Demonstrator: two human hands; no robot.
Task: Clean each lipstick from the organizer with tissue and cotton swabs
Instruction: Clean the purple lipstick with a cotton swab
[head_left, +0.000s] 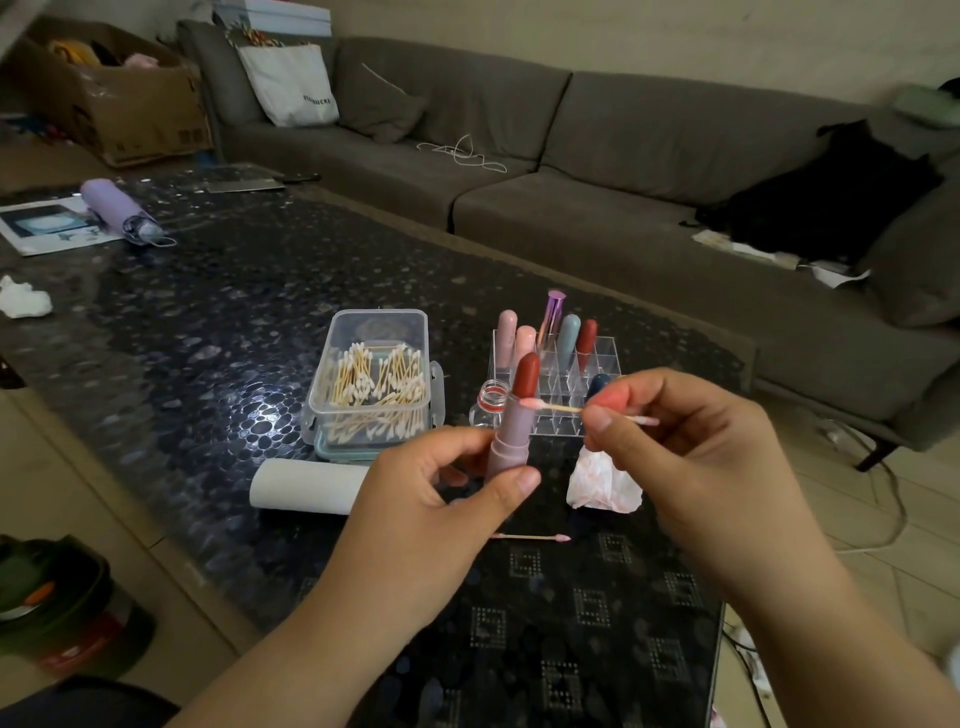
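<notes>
Both of my bare forearms enter from the lower edge and converge toward mid-frame. My left hand (441, 499) is raised with the palm turned inward; thumb and curled fingers form a grip round the barrel of the lipstick (511, 426), which stands upright. My right hand (691, 441) sits slightly higher, back toward the camera, its thumb and forefinger pinching the cotton swab (566, 408) mid-shaft. The swab's tip touches the lipstick at the collar.
</notes>
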